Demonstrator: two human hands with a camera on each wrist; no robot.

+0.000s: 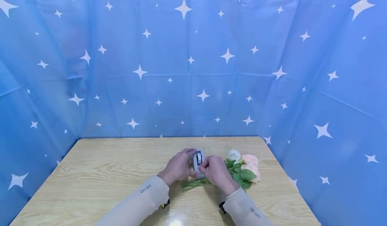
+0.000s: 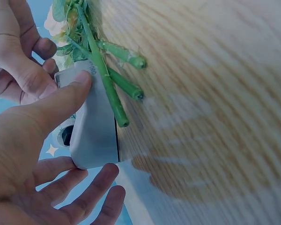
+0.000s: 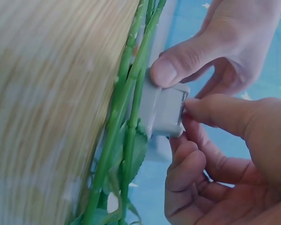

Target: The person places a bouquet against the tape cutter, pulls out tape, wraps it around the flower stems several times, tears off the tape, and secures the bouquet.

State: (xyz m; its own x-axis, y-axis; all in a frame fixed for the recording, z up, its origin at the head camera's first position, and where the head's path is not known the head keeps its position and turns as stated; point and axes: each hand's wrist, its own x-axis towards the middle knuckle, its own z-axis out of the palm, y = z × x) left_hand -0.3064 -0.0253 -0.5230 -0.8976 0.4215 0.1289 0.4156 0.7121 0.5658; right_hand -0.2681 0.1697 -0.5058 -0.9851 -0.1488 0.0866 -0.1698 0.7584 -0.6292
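A grey tape dispenser [image 1: 195,163] stands on the table between both hands, a roll [image 1: 199,157] showing in its top. My left hand [image 1: 179,166] grips its body from the left, thumb [image 2: 77,91] on the near end and fingers around the far side. At the dispenser's cutting edge [image 3: 182,108], the thumb and forefinger of my right hand [image 1: 216,172] pinch the end of the clear tape, which is mostly hidden by the fingers. Green flower stems [image 2: 100,70] lie across in front of the dispenser, close to its near end.
Right of the dispenser lie the heads of the artificial flowers: a white bloom [image 1: 234,155], pink blooms [image 1: 251,163] and green leaves [image 1: 246,175]. The wooden table [image 1: 121,162] has its far edge against a blue curtain [image 1: 169,91] with white stars.
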